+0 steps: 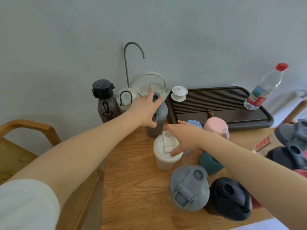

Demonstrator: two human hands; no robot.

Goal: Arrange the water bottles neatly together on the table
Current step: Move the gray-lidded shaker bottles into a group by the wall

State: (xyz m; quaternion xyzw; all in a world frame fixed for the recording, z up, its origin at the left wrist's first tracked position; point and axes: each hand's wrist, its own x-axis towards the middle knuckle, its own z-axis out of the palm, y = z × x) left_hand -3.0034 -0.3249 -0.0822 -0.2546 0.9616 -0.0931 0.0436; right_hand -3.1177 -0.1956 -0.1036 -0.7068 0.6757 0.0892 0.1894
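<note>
My left hand (pixel 145 109) grips the lid of a dark grey bottle (pixel 157 128) standing at the table's back. My right hand (pixel 182 138) rests on the lid of a white shaker bottle (pixel 163 161), fingers curled over its rim. Around them stand a grey-lidded shaker (pixel 189 188), a black-lidded bottle (pixel 232 199), a teal bottle (pixel 210 164), a pink-lidded bottle (pixel 216 126) and a blue-lidded bottle (pixel 194 123). At the back left stand a tall black-capped flask (pixel 105 102) and a white bottle with a blue loop (pixel 125 99). A clear plastic bottle with a red cap (pixel 264 88) stands on the tea tray.
A dark slatted tea tray (pixel 216 105) fills the back right, with a white lidded cup (pixel 179 93) on its corner. A white kettle (pixel 149 87) and a curved tap (pixel 132 52) stand by the wall. A wooden chair (pixel 25 138) is at the left. Dark sandals (pixel 294 138) lie at right.
</note>
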